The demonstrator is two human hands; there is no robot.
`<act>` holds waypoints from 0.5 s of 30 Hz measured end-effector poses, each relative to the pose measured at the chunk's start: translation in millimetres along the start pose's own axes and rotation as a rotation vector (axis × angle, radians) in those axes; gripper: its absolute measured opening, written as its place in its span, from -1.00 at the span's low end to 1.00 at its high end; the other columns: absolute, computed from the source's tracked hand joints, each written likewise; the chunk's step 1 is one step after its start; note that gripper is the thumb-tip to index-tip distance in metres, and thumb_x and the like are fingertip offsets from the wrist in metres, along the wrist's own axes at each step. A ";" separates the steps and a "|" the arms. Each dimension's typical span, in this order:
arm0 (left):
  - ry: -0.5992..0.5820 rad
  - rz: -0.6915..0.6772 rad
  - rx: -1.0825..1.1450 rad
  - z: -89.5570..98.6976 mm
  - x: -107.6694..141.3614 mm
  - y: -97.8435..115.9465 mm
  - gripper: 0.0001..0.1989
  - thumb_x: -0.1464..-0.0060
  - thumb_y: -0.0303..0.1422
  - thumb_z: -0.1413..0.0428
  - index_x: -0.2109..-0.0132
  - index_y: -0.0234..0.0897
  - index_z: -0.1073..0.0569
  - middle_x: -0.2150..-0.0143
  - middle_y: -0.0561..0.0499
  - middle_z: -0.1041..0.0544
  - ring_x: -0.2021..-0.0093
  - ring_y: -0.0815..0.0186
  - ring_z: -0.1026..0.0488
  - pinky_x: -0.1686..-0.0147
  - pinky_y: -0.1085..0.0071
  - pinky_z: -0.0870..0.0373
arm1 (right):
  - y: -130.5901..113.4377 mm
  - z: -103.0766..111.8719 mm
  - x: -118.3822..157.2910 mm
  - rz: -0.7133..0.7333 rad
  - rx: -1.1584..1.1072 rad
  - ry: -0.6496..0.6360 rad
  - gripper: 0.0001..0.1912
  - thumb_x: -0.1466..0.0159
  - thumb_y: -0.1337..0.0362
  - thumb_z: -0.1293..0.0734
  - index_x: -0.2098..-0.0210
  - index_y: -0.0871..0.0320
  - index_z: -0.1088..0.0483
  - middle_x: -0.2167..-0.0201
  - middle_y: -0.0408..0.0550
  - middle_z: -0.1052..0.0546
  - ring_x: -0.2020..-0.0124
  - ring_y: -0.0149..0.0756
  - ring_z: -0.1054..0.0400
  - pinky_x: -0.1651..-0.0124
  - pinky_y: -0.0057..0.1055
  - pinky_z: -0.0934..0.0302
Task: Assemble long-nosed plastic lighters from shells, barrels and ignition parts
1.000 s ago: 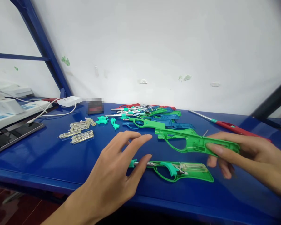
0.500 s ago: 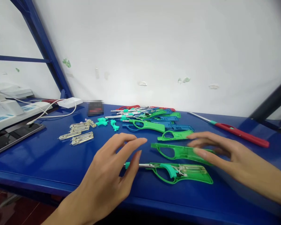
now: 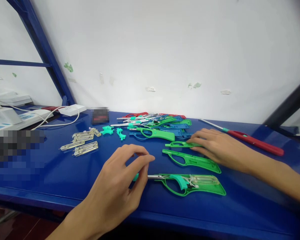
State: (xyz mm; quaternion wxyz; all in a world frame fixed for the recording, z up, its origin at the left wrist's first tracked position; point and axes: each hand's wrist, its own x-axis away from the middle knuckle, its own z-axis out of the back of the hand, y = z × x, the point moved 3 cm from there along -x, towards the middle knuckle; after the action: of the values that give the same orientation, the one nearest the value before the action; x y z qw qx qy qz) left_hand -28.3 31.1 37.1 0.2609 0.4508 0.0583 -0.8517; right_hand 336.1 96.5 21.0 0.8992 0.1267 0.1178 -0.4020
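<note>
My right hand (image 3: 212, 145) has its thumb and fingers around the rear of a green lighter shell half (image 3: 176, 144), which looks tipped on edge. Just in front lies another green shell half (image 3: 190, 160), hollow side up. Nearer me rests an open green lighter body (image 3: 207, 188) with a clear fuel tank (image 3: 205, 180), white wires, a turquoise trigger (image 3: 181, 182) and a metal tube (image 3: 153, 177). Over the tube's left end hovers my left hand (image 3: 122, 180), thumb and fingertips brought together, nothing visible in them. The fingers partly cover the tube.
Farther back is a pile of green, blue and red shells with metal tubes (image 3: 152, 125). Clear fuel tanks (image 3: 86, 148) and loose turquoise triggers (image 3: 107, 130) lie left. A red lighter (image 3: 255, 141) lies right. A power strip (image 3: 22, 120) with cables stands at far left.
My right hand has moved back from the nearer shell half to the farther one and tilted it. The nearer shell half has turned slightly. My left fingertips have closed together.
</note>
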 end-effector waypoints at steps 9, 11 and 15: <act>0.034 -0.004 -0.062 1.3 1.2 11.9 -0.57 -0.60 -0.58 -0.15 -0.46 -0.22 -0.52 -0.34 -0.09 -0.64 -0.35 0.33 -0.63 -0.45 0.47 -0.48 | -42.1 59.9 19.8 -0.096 -0.090 0.186 -0.54 -0.74 0.16 -0.15 -0.50 -0.16 -0.45 -0.19 -0.07 -0.81 0.00 -0.05 -0.79 0.06 -0.15 -0.71; 0.000 -0.037 -0.079 0.4 -0.1 17.1 -0.56 -0.64 -0.50 -0.17 -0.52 -0.23 -0.47 -0.41 -0.12 -0.62 -0.38 0.28 -0.62 -0.48 0.41 -0.47 | -64.7 63.2 32.0 -0.094 -0.139 0.160 -0.50 -0.74 0.11 -0.13 -0.56 -0.30 -0.39 -0.29 -0.17 -0.78 -0.12 -0.04 -0.78 -0.05 -0.14 -0.75; -0.017 -0.095 -0.063 -3.5 -5.6 21.0 -0.64 -0.66 -0.49 -0.16 -0.46 -0.29 -0.51 -0.16 -0.04 -0.74 -0.07 0.29 -0.70 -0.18 0.39 -0.61 | -88.8 58.3 50.4 -0.279 -0.304 0.064 -0.48 -0.70 -0.01 -0.19 -0.58 -0.42 -0.39 -0.46 -0.23 -0.67 -0.35 0.07 -0.68 -0.26 -0.02 -0.71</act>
State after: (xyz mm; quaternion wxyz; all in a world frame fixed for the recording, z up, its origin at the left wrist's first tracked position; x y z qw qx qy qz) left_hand -12.7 16.5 42.4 0.2350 0.4316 0.1042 -0.8646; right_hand 308.4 -14.5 48.1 0.8393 -0.0153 0.2223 -0.4959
